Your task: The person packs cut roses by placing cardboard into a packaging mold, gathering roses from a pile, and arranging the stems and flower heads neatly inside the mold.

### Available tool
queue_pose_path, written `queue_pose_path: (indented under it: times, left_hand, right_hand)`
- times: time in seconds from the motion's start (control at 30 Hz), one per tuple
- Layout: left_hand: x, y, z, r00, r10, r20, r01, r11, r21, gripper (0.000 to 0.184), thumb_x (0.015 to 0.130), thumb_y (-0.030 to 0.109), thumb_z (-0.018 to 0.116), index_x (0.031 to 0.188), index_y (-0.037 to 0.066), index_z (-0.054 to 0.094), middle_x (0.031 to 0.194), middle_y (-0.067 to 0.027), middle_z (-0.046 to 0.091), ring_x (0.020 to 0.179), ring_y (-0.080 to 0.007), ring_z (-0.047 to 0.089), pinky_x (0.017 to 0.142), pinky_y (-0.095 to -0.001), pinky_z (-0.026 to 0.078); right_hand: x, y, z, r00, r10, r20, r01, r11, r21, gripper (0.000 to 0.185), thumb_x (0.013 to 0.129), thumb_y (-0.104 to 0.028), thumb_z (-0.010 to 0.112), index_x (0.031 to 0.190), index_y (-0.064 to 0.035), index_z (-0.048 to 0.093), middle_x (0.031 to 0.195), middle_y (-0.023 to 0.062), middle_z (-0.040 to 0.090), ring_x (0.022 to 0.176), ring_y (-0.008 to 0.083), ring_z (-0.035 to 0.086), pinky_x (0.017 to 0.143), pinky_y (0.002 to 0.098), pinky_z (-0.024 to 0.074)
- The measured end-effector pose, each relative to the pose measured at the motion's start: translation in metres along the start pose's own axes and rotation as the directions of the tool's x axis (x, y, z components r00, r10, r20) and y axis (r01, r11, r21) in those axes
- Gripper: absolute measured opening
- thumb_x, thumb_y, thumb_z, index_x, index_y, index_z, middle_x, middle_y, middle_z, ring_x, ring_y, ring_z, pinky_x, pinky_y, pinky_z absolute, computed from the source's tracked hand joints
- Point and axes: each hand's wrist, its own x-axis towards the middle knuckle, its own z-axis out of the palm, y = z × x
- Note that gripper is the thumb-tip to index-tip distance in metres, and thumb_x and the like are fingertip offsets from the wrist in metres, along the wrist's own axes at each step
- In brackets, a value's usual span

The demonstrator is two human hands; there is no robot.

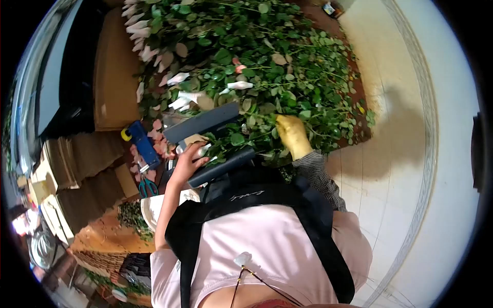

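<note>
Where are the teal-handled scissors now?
In the head view, left of centre, the scissors are below the blue object, left of the left hand.

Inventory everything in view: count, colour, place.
Leafy flower stems: many, green, upper centre
Wrapped flower heads: several, whitish, upper left
Petals: many, pink, left
Panels: two, dark grey, centre
Unidentified tool: one, blue, left
Scissors: one, teal-handled, left
Cardboard box: one, brown, upper left
Cardboard stacks: several, brown, left
Rounded container: one, white, left
Pendant: one, whitish, chest
Apron: one, black, torso
Shirt: one, pale pink, torso
Left hand: one, bare, by panels
Right hand: one, yellow-gloved, at stems
</note>
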Motion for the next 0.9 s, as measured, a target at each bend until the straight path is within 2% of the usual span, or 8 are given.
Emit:
queue_pose_path:
  times: [0.1, 0.17, 0.3, 0.43, 0.5, 0.7, 0.73, 0.9]
  left_hand:
    - [-0.006, 0.004, -0.005, 0.999, 0.02, 0.05, -0.014, 0.994, -0.106, 0.062, 0.082, 0.003, 0.077, 0.138, 0.008, 0.051, 0.133, -0.0158, 0.051, 0.125, -0.0309, 0.053, 0.1, -0.0378, 0.046]
    - [-0.009, 0.011, -0.011, 0.997, 0.01, 0.082, -0.002, 0.995, -0.099, 0.065, 0.081, 0.0, 0.075, 0.14, 0.01, 0.049, 0.135, -0.0147, 0.047, 0.13, -0.0318, 0.049, 0.102, -0.039, 0.046]
    - [-0.006, 0.003, -0.016, 0.996, -0.028, 0.084, 0.016, 0.99, 0.144, 0.053, 0.08, 0.0, 0.072, 0.13, 0.007, 0.056, 0.126, -0.0161, 0.054, 0.121, -0.0364, 0.055, 0.102, -0.0388, 0.046]
    - [0.014, -0.015, -0.022, 0.985, -0.165, 0.041, 0.165, 0.875, -0.456, 0.043, 0.087, -0.005, 0.063, 0.128, 0.002, 0.055, 0.117, -0.0096, 0.063, 0.104, -0.0165, 0.065, 0.089, -0.032, 0.056]
    - [0.024, -0.015, -0.033, 0.967, -0.224, 0.124, 0.256, 0.85, -0.461, 0.042, 0.09, -0.004, 0.063, 0.13, 0.003, 0.055, 0.115, -0.0087, 0.064, 0.103, -0.0156, 0.065, 0.086, -0.0306, 0.056]
    - [0.018, -0.009, -0.022, 0.99, -0.138, 0.036, 0.14, 0.988, -0.07, 0.048, 0.09, -0.001, 0.068, 0.136, 0.011, 0.059, 0.124, -0.0096, 0.058, 0.1, -0.0198, 0.066, 0.083, -0.0319, 0.055]
    - [0.017, -0.014, -0.019, 0.993, 0.117, -0.025, -0.114, 0.989, 0.092, 0.042, 0.088, 0.0, 0.067, 0.13, 0.009, 0.062, 0.123, -0.0129, 0.055, 0.105, -0.0269, 0.065, 0.085, -0.0356, 0.055]
    - [0.011, 0.018, -0.009, 0.969, 0.249, -0.002, -0.18, 0.709, 0.682, 0.045, 0.079, 0.005, 0.069, 0.123, 0.009, 0.062, 0.13, -0.0157, 0.053, 0.117, -0.0387, 0.05, 0.1, -0.0473, 0.042]
  right_hand:
    - [0.009, -0.016, -0.034, 0.963, 0.138, -0.231, -0.151, 0.988, -0.038, 0.04, 0.077, 0.008, 0.068, 0.113, -0.0096, 0.07, 0.09, 0.0149, 0.071, 0.08, 0.0289, 0.069, 0.072, 0.0404, 0.0565]
    - [0.018, -0.019, -0.069, 0.886, -0.132, -0.444, 0.15, 0.989, 0.005, 0.043, 0.075, 0.01, 0.068, 0.114, -0.0103, 0.07, 0.101, 0.0138, 0.072, 0.093, 0.03, 0.069, 0.081, 0.0384, 0.0566]
    - [0.015, -0.047, -0.121, 0.948, -0.291, -0.129, 0.293, 0.956, -0.004, 0.048, 0.074, 0.01, 0.066, 0.115, -0.0139, 0.071, 0.101, 0.0118, 0.072, 0.095, 0.0286, 0.069, 0.084, 0.0367, 0.0562]
    - [-0.003, -0.038, -0.064, 0.957, -0.222, 0.186, 0.278, 0.885, -0.373, 0.025, 0.083, -0.005, 0.063, 0.1, -0.0185, 0.075, 0.085, 0.007, 0.071, 0.081, 0.0247, 0.068, 0.082, 0.0397, 0.0535]
    - [-0.013, -0.017, -0.021, 0.946, -0.18, 0.27, 0.299, 0.81, -0.505, 0.017, 0.087, -0.017, 0.059, 0.093, -0.02, 0.075, 0.084, 0.003, 0.071, 0.081, 0.0225, 0.068, 0.076, 0.0374, 0.0531]
    - [-0.024, 0.0, 0.015, 0.991, -0.009, 0.136, 0.061, 0.921, -0.385, 0.01, 0.08, -0.012, 0.062, 0.082, -0.0144, 0.072, 0.071, 0.0056, 0.065, 0.073, 0.0263, 0.064, 0.065, 0.0398, 0.0504]
    - [-0.024, -0.007, 0.022, 0.996, -0.032, 0.081, 0.068, 0.866, -0.495, 0.01, 0.08, -0.012, 0.062, 0.082, -0.015, 0.071, 0.074, 0.0052, 0.066, 0.076, 0.0269, 0.065, 0.071, 0.04, 0.0511]
    - [-0.012, -0.054, -0.028, 0.964, -0.262, -0.051, 0.257, 0.963, -0.085, 0.046, 0.087, -0.018, 0.065, 0.132, -0.0115, 0.057, 0.136, 0.0128, 0.059, 0.128, 0.0288, 0.054, 0.114, 0.0455, 0.0366]
